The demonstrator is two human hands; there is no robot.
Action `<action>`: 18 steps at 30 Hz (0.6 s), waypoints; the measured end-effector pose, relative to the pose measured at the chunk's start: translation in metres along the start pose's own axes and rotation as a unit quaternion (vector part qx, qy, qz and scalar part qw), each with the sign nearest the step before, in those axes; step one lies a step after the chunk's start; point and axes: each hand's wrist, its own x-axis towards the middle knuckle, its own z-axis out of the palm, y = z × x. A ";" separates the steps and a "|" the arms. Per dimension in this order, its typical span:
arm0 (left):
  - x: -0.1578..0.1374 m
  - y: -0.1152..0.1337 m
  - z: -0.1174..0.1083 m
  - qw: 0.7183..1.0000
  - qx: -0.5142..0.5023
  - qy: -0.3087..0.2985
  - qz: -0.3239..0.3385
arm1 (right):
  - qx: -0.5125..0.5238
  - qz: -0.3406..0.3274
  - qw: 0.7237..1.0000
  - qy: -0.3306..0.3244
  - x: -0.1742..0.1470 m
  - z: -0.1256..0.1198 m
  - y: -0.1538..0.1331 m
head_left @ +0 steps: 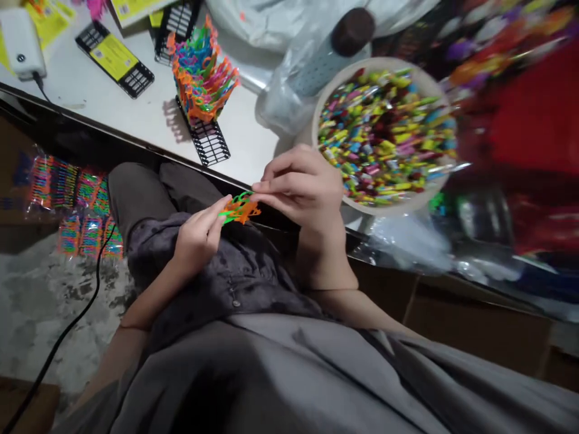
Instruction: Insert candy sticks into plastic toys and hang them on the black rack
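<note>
The green-and-orange cluster of thin openwork plastic hangs above the person's lap, just off the near edge of the counter, with the left hand at its 8 o'clock and the right hand at its 2 o'clock. The left hand has thumb and fingers closed on the green end; the right holds a narrow pinch at the green tip opposite, though how firmly I cannot tell.

It should prove very light, bendy yet springy, a little slick, and likelier to tangle or snap at a slim strand than to dent. The best hold is probably a soft fingertip pinch on the gathered green end, sparing the loose orange strands.

Its long axis runs roughly from 8 o'clock to 2 o'clock, the thin green tip pointing to 2 and the orange strands fanning out towards 3 and 4. A taller multicoloured stack stands on the counter at its 11 o'clock, over a black rack.
</note>
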 end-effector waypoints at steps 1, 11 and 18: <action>-0.009 0.008 0.001 0.999 0.016 0.019 0.029 | 0.007 -0.031 0.999 0.029 -0.005 -0.005 -0.011; -0.065 0.055 0.013 0.963 0.098 0.125 0.218 | -0.026 -0.001 0.994 0.108 -0.064 -0.037 -0.071; -0.068 0.044 0.025 0.983 -0.076 0.115 0.120 | 0.021 0.036 0.990 0.137 -0.070 -0.031 -0.064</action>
